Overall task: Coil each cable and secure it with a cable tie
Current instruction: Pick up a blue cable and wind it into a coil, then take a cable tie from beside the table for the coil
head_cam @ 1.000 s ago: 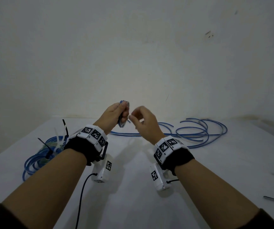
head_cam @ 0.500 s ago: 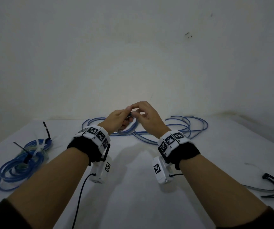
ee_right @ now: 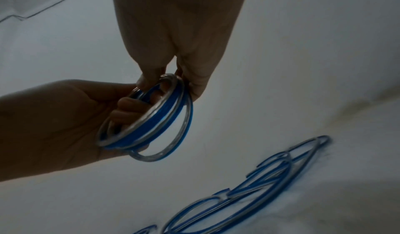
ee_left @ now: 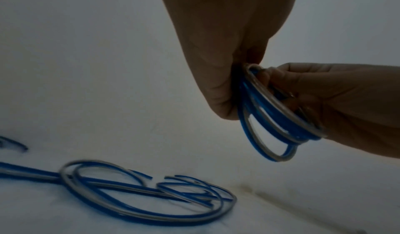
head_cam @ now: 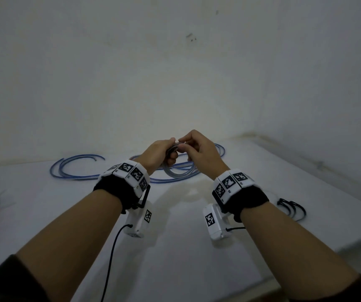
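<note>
- We judge that the step in hand is winding the blue cable (head_cam: 180, 171) into a small coil (ee_left: 279, 117), and that it is only partly done, because much cable lies loose on the white table (head_cam: 175, 247).
- To do it well, we should make each new turn the same size as the turns already held and lay it flat beside them, not crossed over them.
- The left hand (head_cam: 158, 154) should hold the bundle firmly at one place while the right hand (head_cam: 199, 150) brings the next length up; if both let go together, we think the springy turns will open.
- We should draw the loose part in slowly, so that its crossed loops do not make a knot.
- Now the left hand has its fingers curled around the top of the coil, and the right hand pinches the same coil from the other side; both grips are closed on it.
- The coil is in the air at the centre of the head view, above the table; in the left wrist view it is at the right of the frame.
- The cable looks blue with a pale, shiny stripe along it, thin and rather stiff.
- The loose part (ee_right: 249, 191) lies in wide curves in the lower right of the right wrist view.
- Some dark cable ties (head_cam: 291, 207) lie on the table at the right of the head view, not touched.
</note>
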### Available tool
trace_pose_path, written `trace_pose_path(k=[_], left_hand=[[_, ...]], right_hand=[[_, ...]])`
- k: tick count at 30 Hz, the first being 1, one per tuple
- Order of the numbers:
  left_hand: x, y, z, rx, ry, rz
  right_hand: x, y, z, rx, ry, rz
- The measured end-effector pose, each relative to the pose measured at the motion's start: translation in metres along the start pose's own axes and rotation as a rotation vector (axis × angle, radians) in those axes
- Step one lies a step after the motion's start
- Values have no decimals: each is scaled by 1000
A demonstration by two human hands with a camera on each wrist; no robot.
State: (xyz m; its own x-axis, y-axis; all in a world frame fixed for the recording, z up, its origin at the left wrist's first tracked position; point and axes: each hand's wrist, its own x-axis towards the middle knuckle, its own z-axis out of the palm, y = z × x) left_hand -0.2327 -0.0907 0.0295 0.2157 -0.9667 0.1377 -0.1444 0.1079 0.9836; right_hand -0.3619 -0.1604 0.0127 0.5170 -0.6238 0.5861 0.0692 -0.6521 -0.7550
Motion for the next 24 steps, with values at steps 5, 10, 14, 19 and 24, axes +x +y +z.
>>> trace_pose_path(k=[5,10,14,19,24], left_hand=[[11,-4,50,-29,-93,-12],[18,-12,107,74,-146,-72],[18,-21,143,180,-193,-109],[20,-31,177,292,-299,-206],[20,-45,193,365,-353,-301]], right_hand=[[-20,10,-48,-28,122,117],[-43,23,-95,-105,113,316],[-65,20,-135,-27,9,468],[-90,32,-177,-180,-69,659],[-113,52,-206,-643,-268,694]])
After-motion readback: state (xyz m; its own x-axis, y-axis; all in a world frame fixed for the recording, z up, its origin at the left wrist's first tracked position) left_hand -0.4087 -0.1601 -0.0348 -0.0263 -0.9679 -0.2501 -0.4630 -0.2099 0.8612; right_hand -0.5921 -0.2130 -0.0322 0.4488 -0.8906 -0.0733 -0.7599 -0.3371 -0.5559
